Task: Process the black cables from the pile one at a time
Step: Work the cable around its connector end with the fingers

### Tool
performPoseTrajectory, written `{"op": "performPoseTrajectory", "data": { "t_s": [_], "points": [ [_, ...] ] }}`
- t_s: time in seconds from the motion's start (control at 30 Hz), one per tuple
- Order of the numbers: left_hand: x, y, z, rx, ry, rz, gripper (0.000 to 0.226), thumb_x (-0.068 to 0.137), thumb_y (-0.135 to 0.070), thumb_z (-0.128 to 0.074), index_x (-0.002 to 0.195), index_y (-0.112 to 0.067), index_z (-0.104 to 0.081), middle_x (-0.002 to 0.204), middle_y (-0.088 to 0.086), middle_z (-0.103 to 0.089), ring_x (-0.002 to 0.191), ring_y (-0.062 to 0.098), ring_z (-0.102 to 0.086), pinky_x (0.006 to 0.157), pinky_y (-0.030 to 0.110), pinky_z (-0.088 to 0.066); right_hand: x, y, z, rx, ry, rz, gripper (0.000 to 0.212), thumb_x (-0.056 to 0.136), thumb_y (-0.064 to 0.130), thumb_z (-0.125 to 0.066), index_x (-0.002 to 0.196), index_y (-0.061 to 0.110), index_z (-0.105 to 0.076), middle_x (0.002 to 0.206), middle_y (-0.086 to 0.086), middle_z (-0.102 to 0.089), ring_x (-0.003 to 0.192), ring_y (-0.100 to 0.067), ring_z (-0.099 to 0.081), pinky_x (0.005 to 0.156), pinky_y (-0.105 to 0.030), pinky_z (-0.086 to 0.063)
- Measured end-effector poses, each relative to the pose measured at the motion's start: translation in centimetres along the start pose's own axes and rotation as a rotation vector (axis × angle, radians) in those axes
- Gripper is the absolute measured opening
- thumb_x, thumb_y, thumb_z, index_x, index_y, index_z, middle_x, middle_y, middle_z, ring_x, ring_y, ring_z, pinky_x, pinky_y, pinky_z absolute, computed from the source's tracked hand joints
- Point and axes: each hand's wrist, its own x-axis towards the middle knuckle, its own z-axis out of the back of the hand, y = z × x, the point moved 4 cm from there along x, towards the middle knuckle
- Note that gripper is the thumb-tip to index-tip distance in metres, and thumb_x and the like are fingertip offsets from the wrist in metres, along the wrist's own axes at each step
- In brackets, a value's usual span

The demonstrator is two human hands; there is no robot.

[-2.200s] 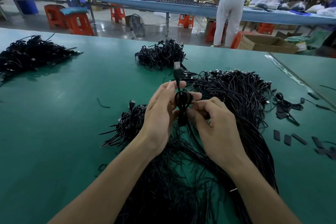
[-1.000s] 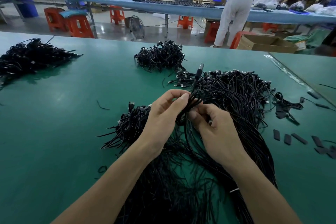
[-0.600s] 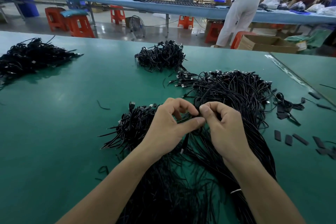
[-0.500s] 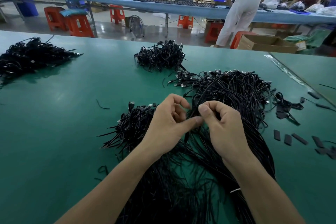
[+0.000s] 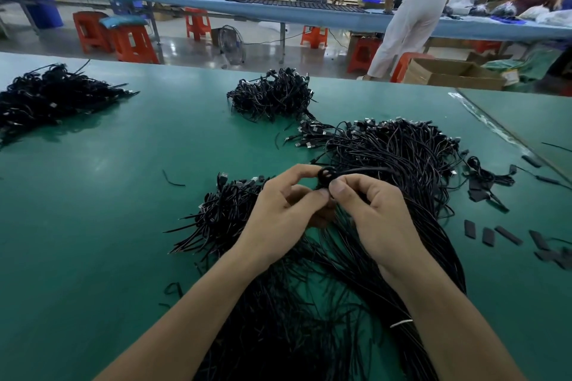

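A big pile of loose black cables [image 5: 399, 161] spreads over the green table [image 5: 102, 182] from the middle right down to the near edge. Above it, my left hand [image 5: 278, 213] and my right hand [image 5: 371, 213] meet fingertip to fingertip and pinch one black cable [image 5: 326, 175], which forms a small loop between them. The cable's free length runs off to the right over the pile. Left of my left hand lies a smaller heap of cables [image 5: 223, 207].
Two more cable heaps lie at the back middle [image 5: 272, 96] and far left [image 5: 46, 96]. Short black sleeve pieces [image 5: 501, 233] are scattered at the right. Beyond the table stand orange stools [image 5: 130, 43], a cardboard box [image 5: 448, 73] and a person [image 5: 411, 9] at a blue bench.
The cable end that stood upright between my hands has come down. My hands dropped to the pile, then rose slightly, and a small loop of cable now shows between the fingertips.
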Motion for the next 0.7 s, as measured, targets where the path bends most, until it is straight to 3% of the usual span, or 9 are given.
{"op": "performPoseTrajectory", "data": {
  "t_s": [0.1,0.17,0.27,0.37,0.5,0.67,0.7],
  "points": [
    [0.2,0.0,0.5,0.108,0.019,-0.076,0.019,0.086,-0.014,-0.059,0.099,-0.025,-0.067,0.071,-0.005,-0.065,0.071,0.012,-0.066,0.065,0.029,-0.058,0.2,-0.3,-0.1,0.031,0.077,-0.038,0.011,0.091,0.018,-0.067,0.087,0.01,-0.073,0.076,0.003,-0.073,0.072,-0.005,-0.067,0.066,-0.015,-0.052],
    [0.3,-0.2,1.2,0.223,-0.022,-0.102,0.021,0.084,-0.014,-0.054,0.096,-0.027,-0.065,0.07,-0.005,-0.058,0.067,0.016,-0.061,0.062,0.031,-0.059,0.3,-1.1,0.5,-0.119,0.104,-0.077,0.014,0.089,0.029,-0.069,0.086,0.016,-0.073,0.071,0.007,-0.069,0.065,-0.003,-0.061,0.061,-0.017,-0.048],
    [0.3,-0.5,3.2,0.491,-0.154,-0.17,0.025,0.085,-0.018,-0.04,0.095,-0.028,-0.06,0.07,0.004,-0.054,0.059,0.024,-0.057,0.054,0.021,-0.048,0.5,-3.6,2.7,-0.789,0.046,-0.21,0.026,0.092,0.042,-0.066,0.105,0.02,-0.066,0.097,0.005,-0.065,0.086,-0.011,-0.061,0.072,-0.026,-0.049],
    [0.3,0.0,4.9,0.788,-0.164,-0.193,0.03,0.088,-0.027,-0.028,0.097,-0.027,-0.057,0.074,-0.004,-0.052,0.066,0.01,-0.048,0.062,0.032,-0.041,-0.6,-5.9,4.1,-1.21,0.043,-0.369,0.041,0.097,0.042,-0.059,0.129,0.018,-0.05,0.122,-0.006,-0.053,0.107,-0.025,-0.055,0.086,-0.038,-0.052],
    [0.4,2.0,6.0,1.153,-0.101,0.026,0.038,0.098,-0.058,-0.019,0.084,-0.033,-0.044,0.079,-0.008,-0.053,0.077,0.008,-0.051,0.064,0.032,-0.044,-1.8,-8.5,4.0,-1.22,0.067,-0.478,0.027,0.1,0.032,-0.054,0.12,0.013,-0.052,0.1,-0.004,-0.058,0.085,-0.02,-0.059,0.075,-0.037,-0.056],
    [0.1,3.5,7.2,1.362,-0.087,0.171,0.008,0.101,-0.034,-0.036,0.103,-0.034,-0.044,0.089,-0.008,-0.059,0.08,0.017,-0.053,0.062,0.035,-0.045,-1.3,-9.2,3.8,-1.184,0.04,-0.42,0.021,0.102,0.024,-0.05,0.118,0.014,-0.059,0.088,0.002,-0.054,0.077,-0.016,-0.059,0.062,-0.03,-0.051],
    [0.1,3.5,7.3,1.361,-0.093,0.186,0.013,0.101,-0.033,-0.038,0.112,-0.037,-0.043,0.088,-0.008,-0.058,0.078,0.016,-0.054,0.061,0.034,-0.043,-1.1,-9.3,4.0,-1.162,0.02,-0.417,0.02,0.102,0.021,-0.049,0.114,0.012,-0.063,0.086,0.001,-0.057,0.075,-0.016,-0.06,0.061,-0.031,-0.052]
  ]
}}
